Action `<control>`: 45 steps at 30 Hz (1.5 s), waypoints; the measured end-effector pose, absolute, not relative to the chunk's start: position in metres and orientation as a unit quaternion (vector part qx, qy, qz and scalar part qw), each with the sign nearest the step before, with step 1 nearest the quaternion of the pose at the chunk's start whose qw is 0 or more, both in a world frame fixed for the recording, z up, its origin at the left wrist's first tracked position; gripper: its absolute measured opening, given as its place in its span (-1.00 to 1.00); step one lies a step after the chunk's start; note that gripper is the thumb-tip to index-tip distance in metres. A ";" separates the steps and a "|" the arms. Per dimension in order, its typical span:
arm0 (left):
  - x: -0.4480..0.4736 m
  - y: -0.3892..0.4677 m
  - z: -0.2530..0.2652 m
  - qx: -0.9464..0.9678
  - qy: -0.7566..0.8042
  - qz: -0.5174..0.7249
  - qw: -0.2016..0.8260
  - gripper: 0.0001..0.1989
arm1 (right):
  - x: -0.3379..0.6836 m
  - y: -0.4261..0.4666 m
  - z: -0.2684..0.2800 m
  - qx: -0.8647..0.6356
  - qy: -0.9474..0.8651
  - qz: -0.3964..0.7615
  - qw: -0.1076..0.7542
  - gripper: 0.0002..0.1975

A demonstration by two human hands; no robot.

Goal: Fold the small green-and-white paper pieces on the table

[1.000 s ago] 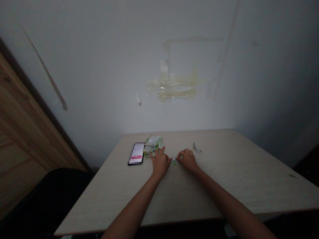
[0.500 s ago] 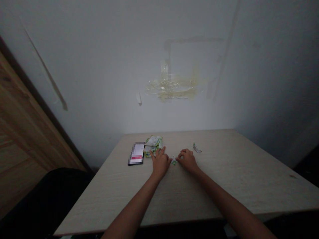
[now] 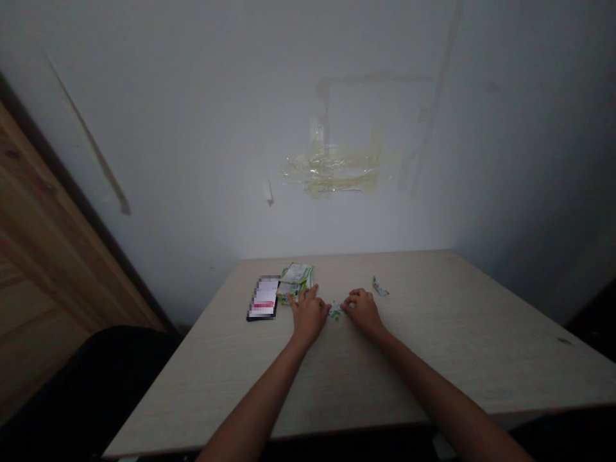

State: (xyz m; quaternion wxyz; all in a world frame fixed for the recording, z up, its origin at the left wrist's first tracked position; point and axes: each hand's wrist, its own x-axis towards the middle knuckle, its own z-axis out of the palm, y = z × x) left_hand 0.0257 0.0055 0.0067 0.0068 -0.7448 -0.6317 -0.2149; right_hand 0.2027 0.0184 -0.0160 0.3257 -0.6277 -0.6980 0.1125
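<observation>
A small green-and-white crumpled piece, paper or wrapper (image 3: 335, 312), lies on the table between my two hands. My left hand (image 3: 309, 316) pinches its left edge between thumb and forefinger, while the other fingers spread toward the stack. At the right edge, my right hand (image 3: 362, 310) is closed in a pinch, its other fingers curled. Just beyond my left fingertips sits a loose stack of green-and-white printed packets (image 3: 297, 274). What the small piece is exactly is too small to tell.
A phone (image 3: 264, 298) with a lit, blurred screen lies left of the stack. A twisted wrapper scrap (image 3: 380, 287) rests beyond my right hand. The pale wooden table (image 3: 356, 385) meets a wall (image 3: 202, 160) with peeling tape (image 3: 337, 170). A dark object (image 3: 96, 378) stands at the left.
The small piece shows slightly more between my fingertips, which are a little further apart. Otherwise both hands and the other things keep their places.
</observation>
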 end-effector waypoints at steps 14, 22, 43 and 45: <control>0.026 0.007 0.008 -0.749 -0.629 -0.208 -0.001 -0.84 | 0.201 0.020 -0.016 -0.635 -0.700 0.101 0.310 -0.86; 0.026 0.004 0.011 -0.754 -0.624 -0.207 -0.010 -0.84 | 0.200 0.021 -0.016 -0.629 -0.702 0.101 0.317 -0.87; 0.016 0.003 0.003 -0.813 -0.533 -0.231 -0.048 -0.93 | 0.210 0.017 -0.019 -0.598 -0.721 0.064 0.344 -0.84; 0.017 0.002 0.003 -0.810 -0.534 -0.238 -0.045 -0.88 | 0.210 0.019 -0.021 -0.600 -0.717 0.062 0.351 -0.82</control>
